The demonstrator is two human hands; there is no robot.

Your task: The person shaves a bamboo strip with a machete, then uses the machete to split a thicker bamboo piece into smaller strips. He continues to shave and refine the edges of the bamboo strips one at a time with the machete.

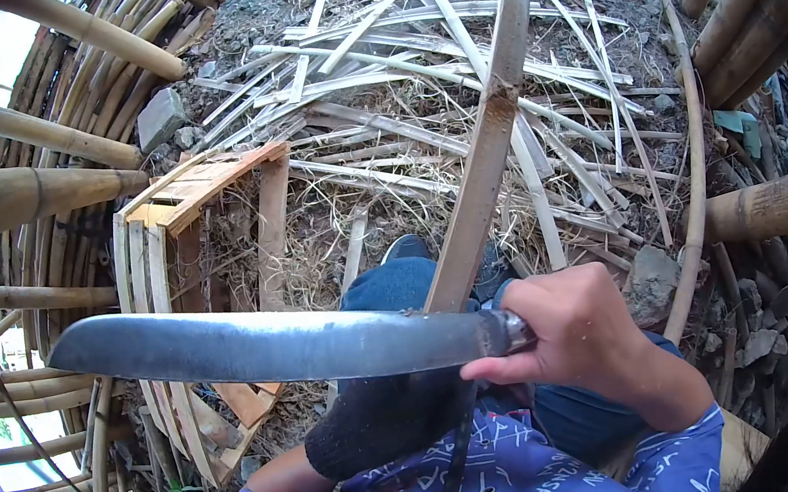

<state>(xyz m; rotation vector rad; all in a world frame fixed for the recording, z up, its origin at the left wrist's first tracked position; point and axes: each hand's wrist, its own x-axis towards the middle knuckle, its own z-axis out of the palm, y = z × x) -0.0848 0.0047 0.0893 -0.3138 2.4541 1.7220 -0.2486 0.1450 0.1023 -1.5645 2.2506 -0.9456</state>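
Note:
My right hand (574, 327) is closed round the handle of a large machete (267, 342), whose broad steel blade points left across my lap. The blade's upper edge meets a long split bamboo strip (478, 205), which slants from the top of the view down toward my body. Below the blade, my left hand (388, 426), in a black glove, is closed around the strip's lower part; the blade hides some of its fingers. The strip's darker lower end runs down in front of my patterned blue shirt (504, 475).
Pale bamboo slivers (381, 69) and shavings litter the ground ahead. A slatted wooden frame (145, 279) stands at left. Bamboo poles (39, 193) line both sides. Stones (653, 282) lie at right, and a grey block (160, 119) at upper left.

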